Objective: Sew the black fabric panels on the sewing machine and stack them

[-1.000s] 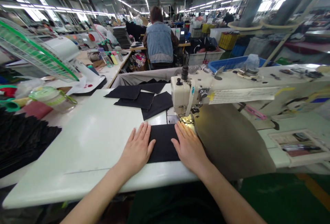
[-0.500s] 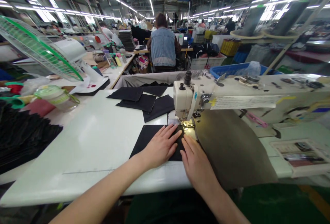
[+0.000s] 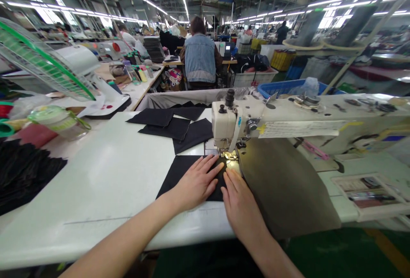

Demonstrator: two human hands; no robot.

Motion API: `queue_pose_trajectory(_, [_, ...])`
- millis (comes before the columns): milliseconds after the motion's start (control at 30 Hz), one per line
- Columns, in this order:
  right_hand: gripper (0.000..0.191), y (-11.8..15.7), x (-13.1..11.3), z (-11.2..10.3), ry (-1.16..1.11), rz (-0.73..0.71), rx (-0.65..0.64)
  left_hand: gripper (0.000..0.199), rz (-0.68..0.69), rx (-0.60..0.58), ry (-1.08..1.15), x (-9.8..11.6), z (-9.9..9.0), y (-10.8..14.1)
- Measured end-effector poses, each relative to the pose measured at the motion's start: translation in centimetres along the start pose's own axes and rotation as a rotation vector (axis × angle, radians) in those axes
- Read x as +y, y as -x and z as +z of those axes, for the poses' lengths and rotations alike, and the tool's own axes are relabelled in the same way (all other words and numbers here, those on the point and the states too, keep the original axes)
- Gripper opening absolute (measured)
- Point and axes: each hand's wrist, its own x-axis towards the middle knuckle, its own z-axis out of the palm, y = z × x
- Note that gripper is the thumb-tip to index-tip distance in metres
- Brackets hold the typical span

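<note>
- Black cloth (image 3: pixel 175 173): 1, partly hidden by left hand (image 3: pixel 196 182), fingers slightly spread; before sewing machine (image 3: pixel 224 124).
- Right hand (image 3: pixel 239 199): fingers together, at cloth edge.
- Overlapping black pieces (image 3: pixel 192 135): at least 4.

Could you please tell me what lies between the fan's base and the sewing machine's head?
In the head view, overlapping black fabric pieces lie on the pale tabletop there.

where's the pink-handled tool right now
In the head view, the pink-handled tool lies right of the hands, under the sewing machine's arm, beside the dark brown sheet.
</note>
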Motion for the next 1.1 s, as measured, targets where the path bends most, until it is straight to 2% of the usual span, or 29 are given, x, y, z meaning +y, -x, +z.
queue_pose_trajectory(333, [0.039,-0.5,0.1,-0.5,0.058,-0.049,-0.038,0.056,0.008,-0.008,-0.003,-0.6,-0.1,-0.5])
queue_pose_trajectory(433, [0.039,0.7,0.0,-1.5,0.059,-0.065,-0.040,0.051,0.045,-0.019,0.001,0.0,-0.5,0.2])
queue_pose_trajectory(600, [0.040,3.2,-0.6,-3.7,0.063,-0.138,-0.056,0.043,0.248,-0.080,0.086,2.2,-1.4,2.4])
queue_pose_trajectory(733, [0.033,3.3,-0.6,-5.8,0.008,-0.188,-0.006,0.041,0.259,-0.026,0.117,2.7,-1.5,3.1])
queue_pose_trajectory(833, [0.020,3.1,0.3,-7.9,-0.033,-0.163,0.099,0.041,0.249,-0.009,0.131,2.1,-1.4,2.7])
queue_pose_trajectory(933, [0.012,3.5,2.1,-9.8,0.052,-0.109,0.217,0.041,0.244,-0.018,0.126,1.1,-1.3,2.1])
queue_pose_trajectory(1033, [0.025,4.5,4.3,-10.9,0.148,-0.092,0.231,0.041,0.250,-0.017,0.138,0.2,-1.2,1.5])
queue_pose_trajectory(1100, [0.038,5.3,5.6,-11.2,0.196,-0.116,0.178,0.041,0.255,-0.022,0.142,-0.4,-1.2,1.2])
